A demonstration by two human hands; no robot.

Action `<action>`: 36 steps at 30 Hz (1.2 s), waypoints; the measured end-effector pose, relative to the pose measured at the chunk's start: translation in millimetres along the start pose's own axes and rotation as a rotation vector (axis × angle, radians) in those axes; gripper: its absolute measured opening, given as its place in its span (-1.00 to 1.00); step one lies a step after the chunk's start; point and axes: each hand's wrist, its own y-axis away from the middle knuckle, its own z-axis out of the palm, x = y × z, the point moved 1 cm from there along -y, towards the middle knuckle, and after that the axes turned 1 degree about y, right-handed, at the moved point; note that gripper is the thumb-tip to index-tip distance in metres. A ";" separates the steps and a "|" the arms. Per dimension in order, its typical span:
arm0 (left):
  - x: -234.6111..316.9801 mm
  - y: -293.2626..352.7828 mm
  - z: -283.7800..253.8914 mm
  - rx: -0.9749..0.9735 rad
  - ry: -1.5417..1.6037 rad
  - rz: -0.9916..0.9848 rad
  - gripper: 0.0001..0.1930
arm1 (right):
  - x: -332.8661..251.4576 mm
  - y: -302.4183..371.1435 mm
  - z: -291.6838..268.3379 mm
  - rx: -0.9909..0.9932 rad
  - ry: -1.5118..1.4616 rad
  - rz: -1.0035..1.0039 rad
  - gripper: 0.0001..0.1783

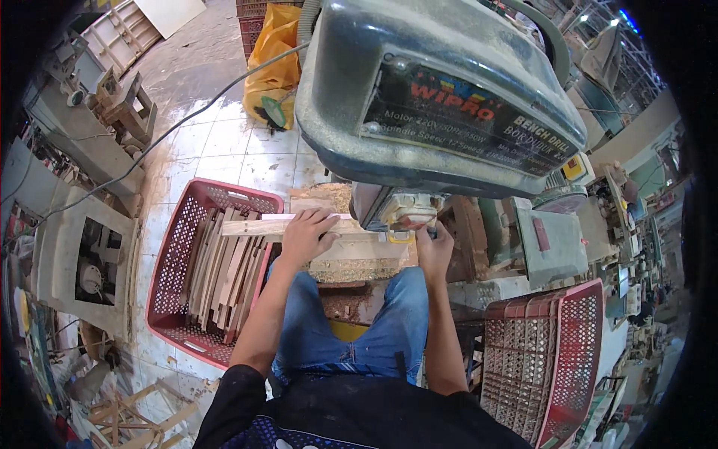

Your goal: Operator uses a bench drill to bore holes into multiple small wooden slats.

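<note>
A bench drill (441,90) with a dusty dark green housing looms over the work table (351,271), whose top is covered with sawdust. Across the table lies a pale wooden strip (250,227), its left end reaching over a red crate. My left hand (305,236) grips this strip, fingers over the top and thumb on the near side. Beside the drill's lower head, my right hand (435,251) is closed around a dark handle (431,233), mostly hidden by the fingers. The drill bit and the strip's right end are hidden beneath the housing.
On the left, the red perforated crate (166,288) holds several wooden strips (224,280). Stacked red crates (542,359) stand at right. A thin cable (176,142) crosses the upper left. A yellow sack (273,60) sits behind, and machines line both sides.
</note>
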 end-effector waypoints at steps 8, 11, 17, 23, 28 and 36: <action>1.3 1.3 0.2 -0.021 0.020 -0.018 -0.57 | 8.9 -13.6 10.9 -0.005 0.040 -0.052 -0.63; -1.4 2.5 1.2 0.018 0.011 0.016 -0.57 | -15.4 -1.1 1.7 -0.008 0.000 -0.047 -0.62; 5.8 1.6 -2.4 -0.019 0.027 -0.020 -0.58 | 7.3 -15.9 11.3 -0.050 0.031 -0.057 -0.62; 2.7 -1.2 0.2 0.025 0.016 0.029 -0.59 | 11.8 -11.4 6.3 0.048 0.094 -0.164 -0.71; 3.1 -0.1 -0.7 0.002 0.022 -0.012 -0.58 | 22.1 -21.2 18.6 -0.001 0.009 -0.121 -0.74; 3.4 -1.0 -0.2 0.003 0.009 0.016 -0.58 | 75.2 -57.1 55.0 0.078 -0.164 -0.264 -0.77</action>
